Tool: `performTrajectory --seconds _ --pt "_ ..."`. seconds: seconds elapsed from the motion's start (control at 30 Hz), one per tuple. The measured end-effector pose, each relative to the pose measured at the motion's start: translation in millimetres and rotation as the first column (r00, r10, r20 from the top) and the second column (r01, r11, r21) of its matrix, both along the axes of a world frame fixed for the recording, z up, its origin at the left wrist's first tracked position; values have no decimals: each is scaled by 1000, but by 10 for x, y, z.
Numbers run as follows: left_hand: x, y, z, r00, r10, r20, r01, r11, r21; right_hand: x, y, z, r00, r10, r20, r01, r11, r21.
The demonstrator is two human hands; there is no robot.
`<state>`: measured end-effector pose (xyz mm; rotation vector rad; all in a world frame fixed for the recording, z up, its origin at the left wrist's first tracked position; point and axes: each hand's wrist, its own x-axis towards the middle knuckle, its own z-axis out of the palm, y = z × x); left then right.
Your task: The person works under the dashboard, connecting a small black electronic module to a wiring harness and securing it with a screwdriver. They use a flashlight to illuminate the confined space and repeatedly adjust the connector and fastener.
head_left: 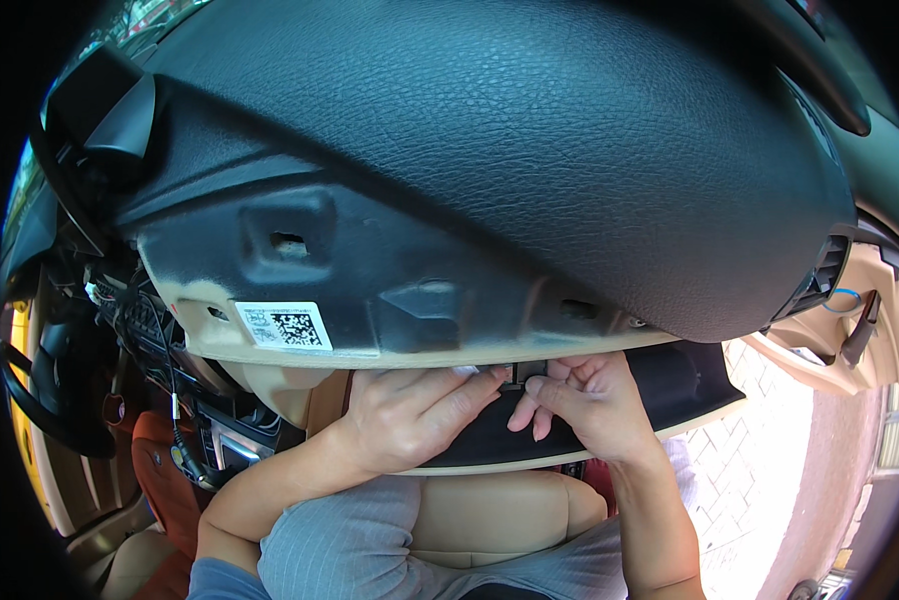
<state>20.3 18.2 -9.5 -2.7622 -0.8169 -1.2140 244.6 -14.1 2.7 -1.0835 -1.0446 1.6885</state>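
So the small dark piece (523, 374) sits right under the cream lower edge of the dash panel (355, 290), a bit right of that edge's middle, and both hands are on it. The left hand (405, 415) comes in with fingers bent and tips at the piece's left side; the right hand (598, 405) has its thumb against the other side, lower fingers hanging loose. Can't tell if either one is actually pinching, since the overhang hides the far side of the fingers.

For doing this well, I'd say steady with one hand, work with the other, and go easy: small plastic-looking bits probably don't love being twisted. Dipping the head to see under the lip would likely help too.

Room-wise, it's tight up top, with the dash edge right over the knuckles. The dark tray (670, 395) below has bare surface toward its right corner, so there's some space that way. The legs (340, 530) are close under its front edge, and loose wiring (135, 305) sits off the panel's left end, well away from the fingers.
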Motion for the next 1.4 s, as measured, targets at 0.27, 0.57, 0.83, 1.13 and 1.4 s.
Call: performTrajectory --seconds 0.27,0.57,0.83,1.13,1.4 --pt "-24 -19 23 999 -16 29 21 983 -182 -12 0 -7 1000 2 22 -1 1000 -29" --pt "45 -11 6 999 -3 40 14 965 -262 -29 -12 -3 995 10 102 -6 999 -47" --pt "94 -29 34 1000 4 21 4 939 -345 -21 -5 -7 994 34 102 -29 998 -55" --pt "122 -52 53 993 89 81 -26 816 -578 -16 0 6 994 31 106 -26 998 -51" --pt "110 -70 112 992 101 72 -38 802 -597 -9 3 8 995 22 100 -16 998 -61"
